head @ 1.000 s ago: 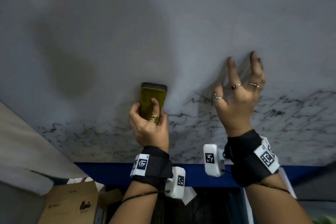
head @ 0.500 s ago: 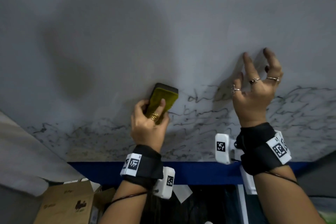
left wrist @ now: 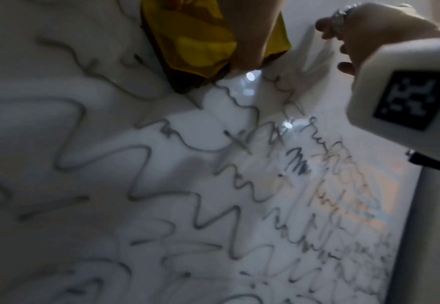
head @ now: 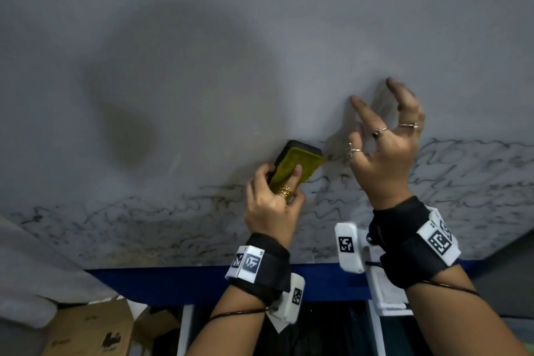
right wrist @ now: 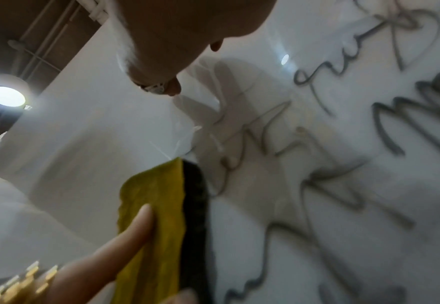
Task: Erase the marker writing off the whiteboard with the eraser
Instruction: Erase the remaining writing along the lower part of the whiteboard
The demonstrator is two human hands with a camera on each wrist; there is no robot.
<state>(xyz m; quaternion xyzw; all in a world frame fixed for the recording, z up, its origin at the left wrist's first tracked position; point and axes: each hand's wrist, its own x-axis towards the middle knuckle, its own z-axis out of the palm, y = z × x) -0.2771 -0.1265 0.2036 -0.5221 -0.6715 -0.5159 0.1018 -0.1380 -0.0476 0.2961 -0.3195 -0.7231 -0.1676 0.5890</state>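
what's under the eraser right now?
The eraser lies flat on the whiteboard, held by the left hand. Marker writing runs up to its edge; any ink beneath is covered.

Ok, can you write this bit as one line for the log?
left hand: grips eraser | eraser: on whiteboard | right hand: open, beside eraser | writing: remains below

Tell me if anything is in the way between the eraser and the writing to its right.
Yes, the right hand is. The left hand holds the eraser against the whiteboard, and the right hand's fingertips rest on the board just right of it, over the marker writing there.
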